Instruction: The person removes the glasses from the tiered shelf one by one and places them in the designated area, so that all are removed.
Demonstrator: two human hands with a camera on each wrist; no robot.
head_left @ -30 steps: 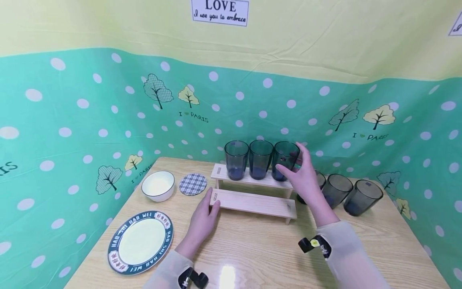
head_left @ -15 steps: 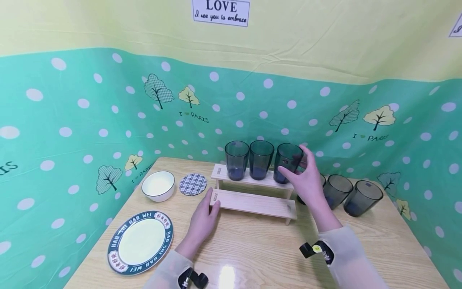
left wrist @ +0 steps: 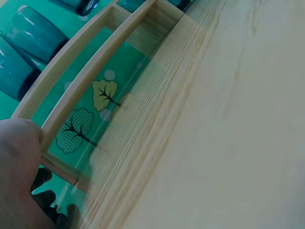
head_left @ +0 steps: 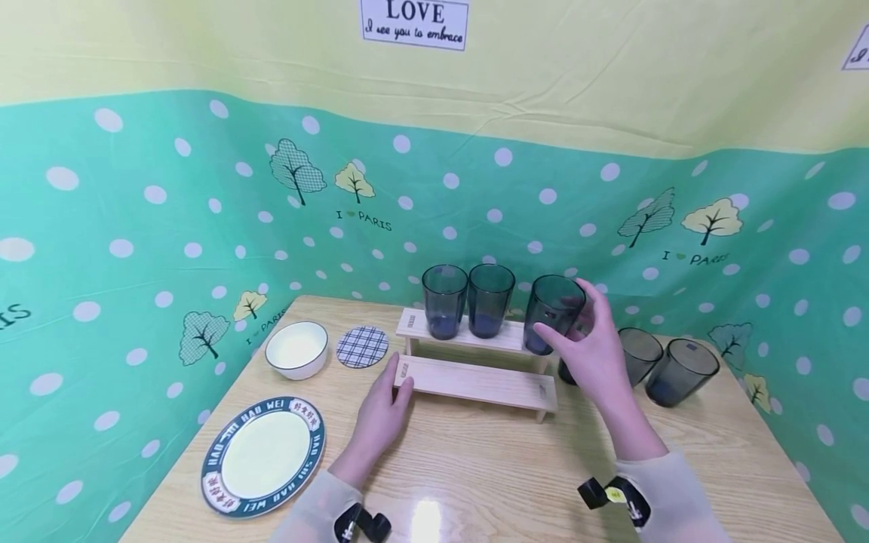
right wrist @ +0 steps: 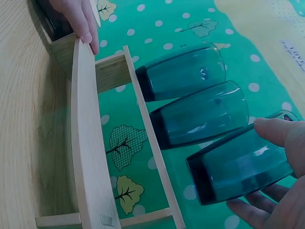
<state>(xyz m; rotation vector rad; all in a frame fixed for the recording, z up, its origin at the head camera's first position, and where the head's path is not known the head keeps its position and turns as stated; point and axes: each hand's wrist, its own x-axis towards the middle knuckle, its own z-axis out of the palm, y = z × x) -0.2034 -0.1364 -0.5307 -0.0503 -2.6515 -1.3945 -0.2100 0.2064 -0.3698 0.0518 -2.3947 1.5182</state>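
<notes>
My right hand (head_left: 596, 354) holds a dark tinted drinking glass (head_left: 548, 313) around its side, thumb towards me and fingers behind. In the right wrist view this glass (right wrist: 238, 167) is apart from the wooden shelf. Two matching glasses, a left one (head_left: 444, 302) and a middle one (head_left: 491, 300), stand upright on the upper tier of a two-tier wooden rack (head_left: 475, 383). At the lower tier's left end, my left hand (head_left: 380, 415) grips the wood with its thumb on top. The left wrist view shows the same hand (left wrist: 19, 167) at the rack's end, its fingers partly hidden.
Right of the rack are more tinted glasses (head_left: 682, 371), one mostly hidden behind my right hand. On the left lie a white bowl (head_left: 297, 348), a round checked coaster (head_left: 363, 347) and a blue-rimmed plate (head_left: 312, 452). A patterned curtain (head_left: 434, 204) hangs behind the table.
The held glass has moved right and towards me, away from the middle glass, carried by my right hand. My left hand and the rack have stayed in place.
</notes>
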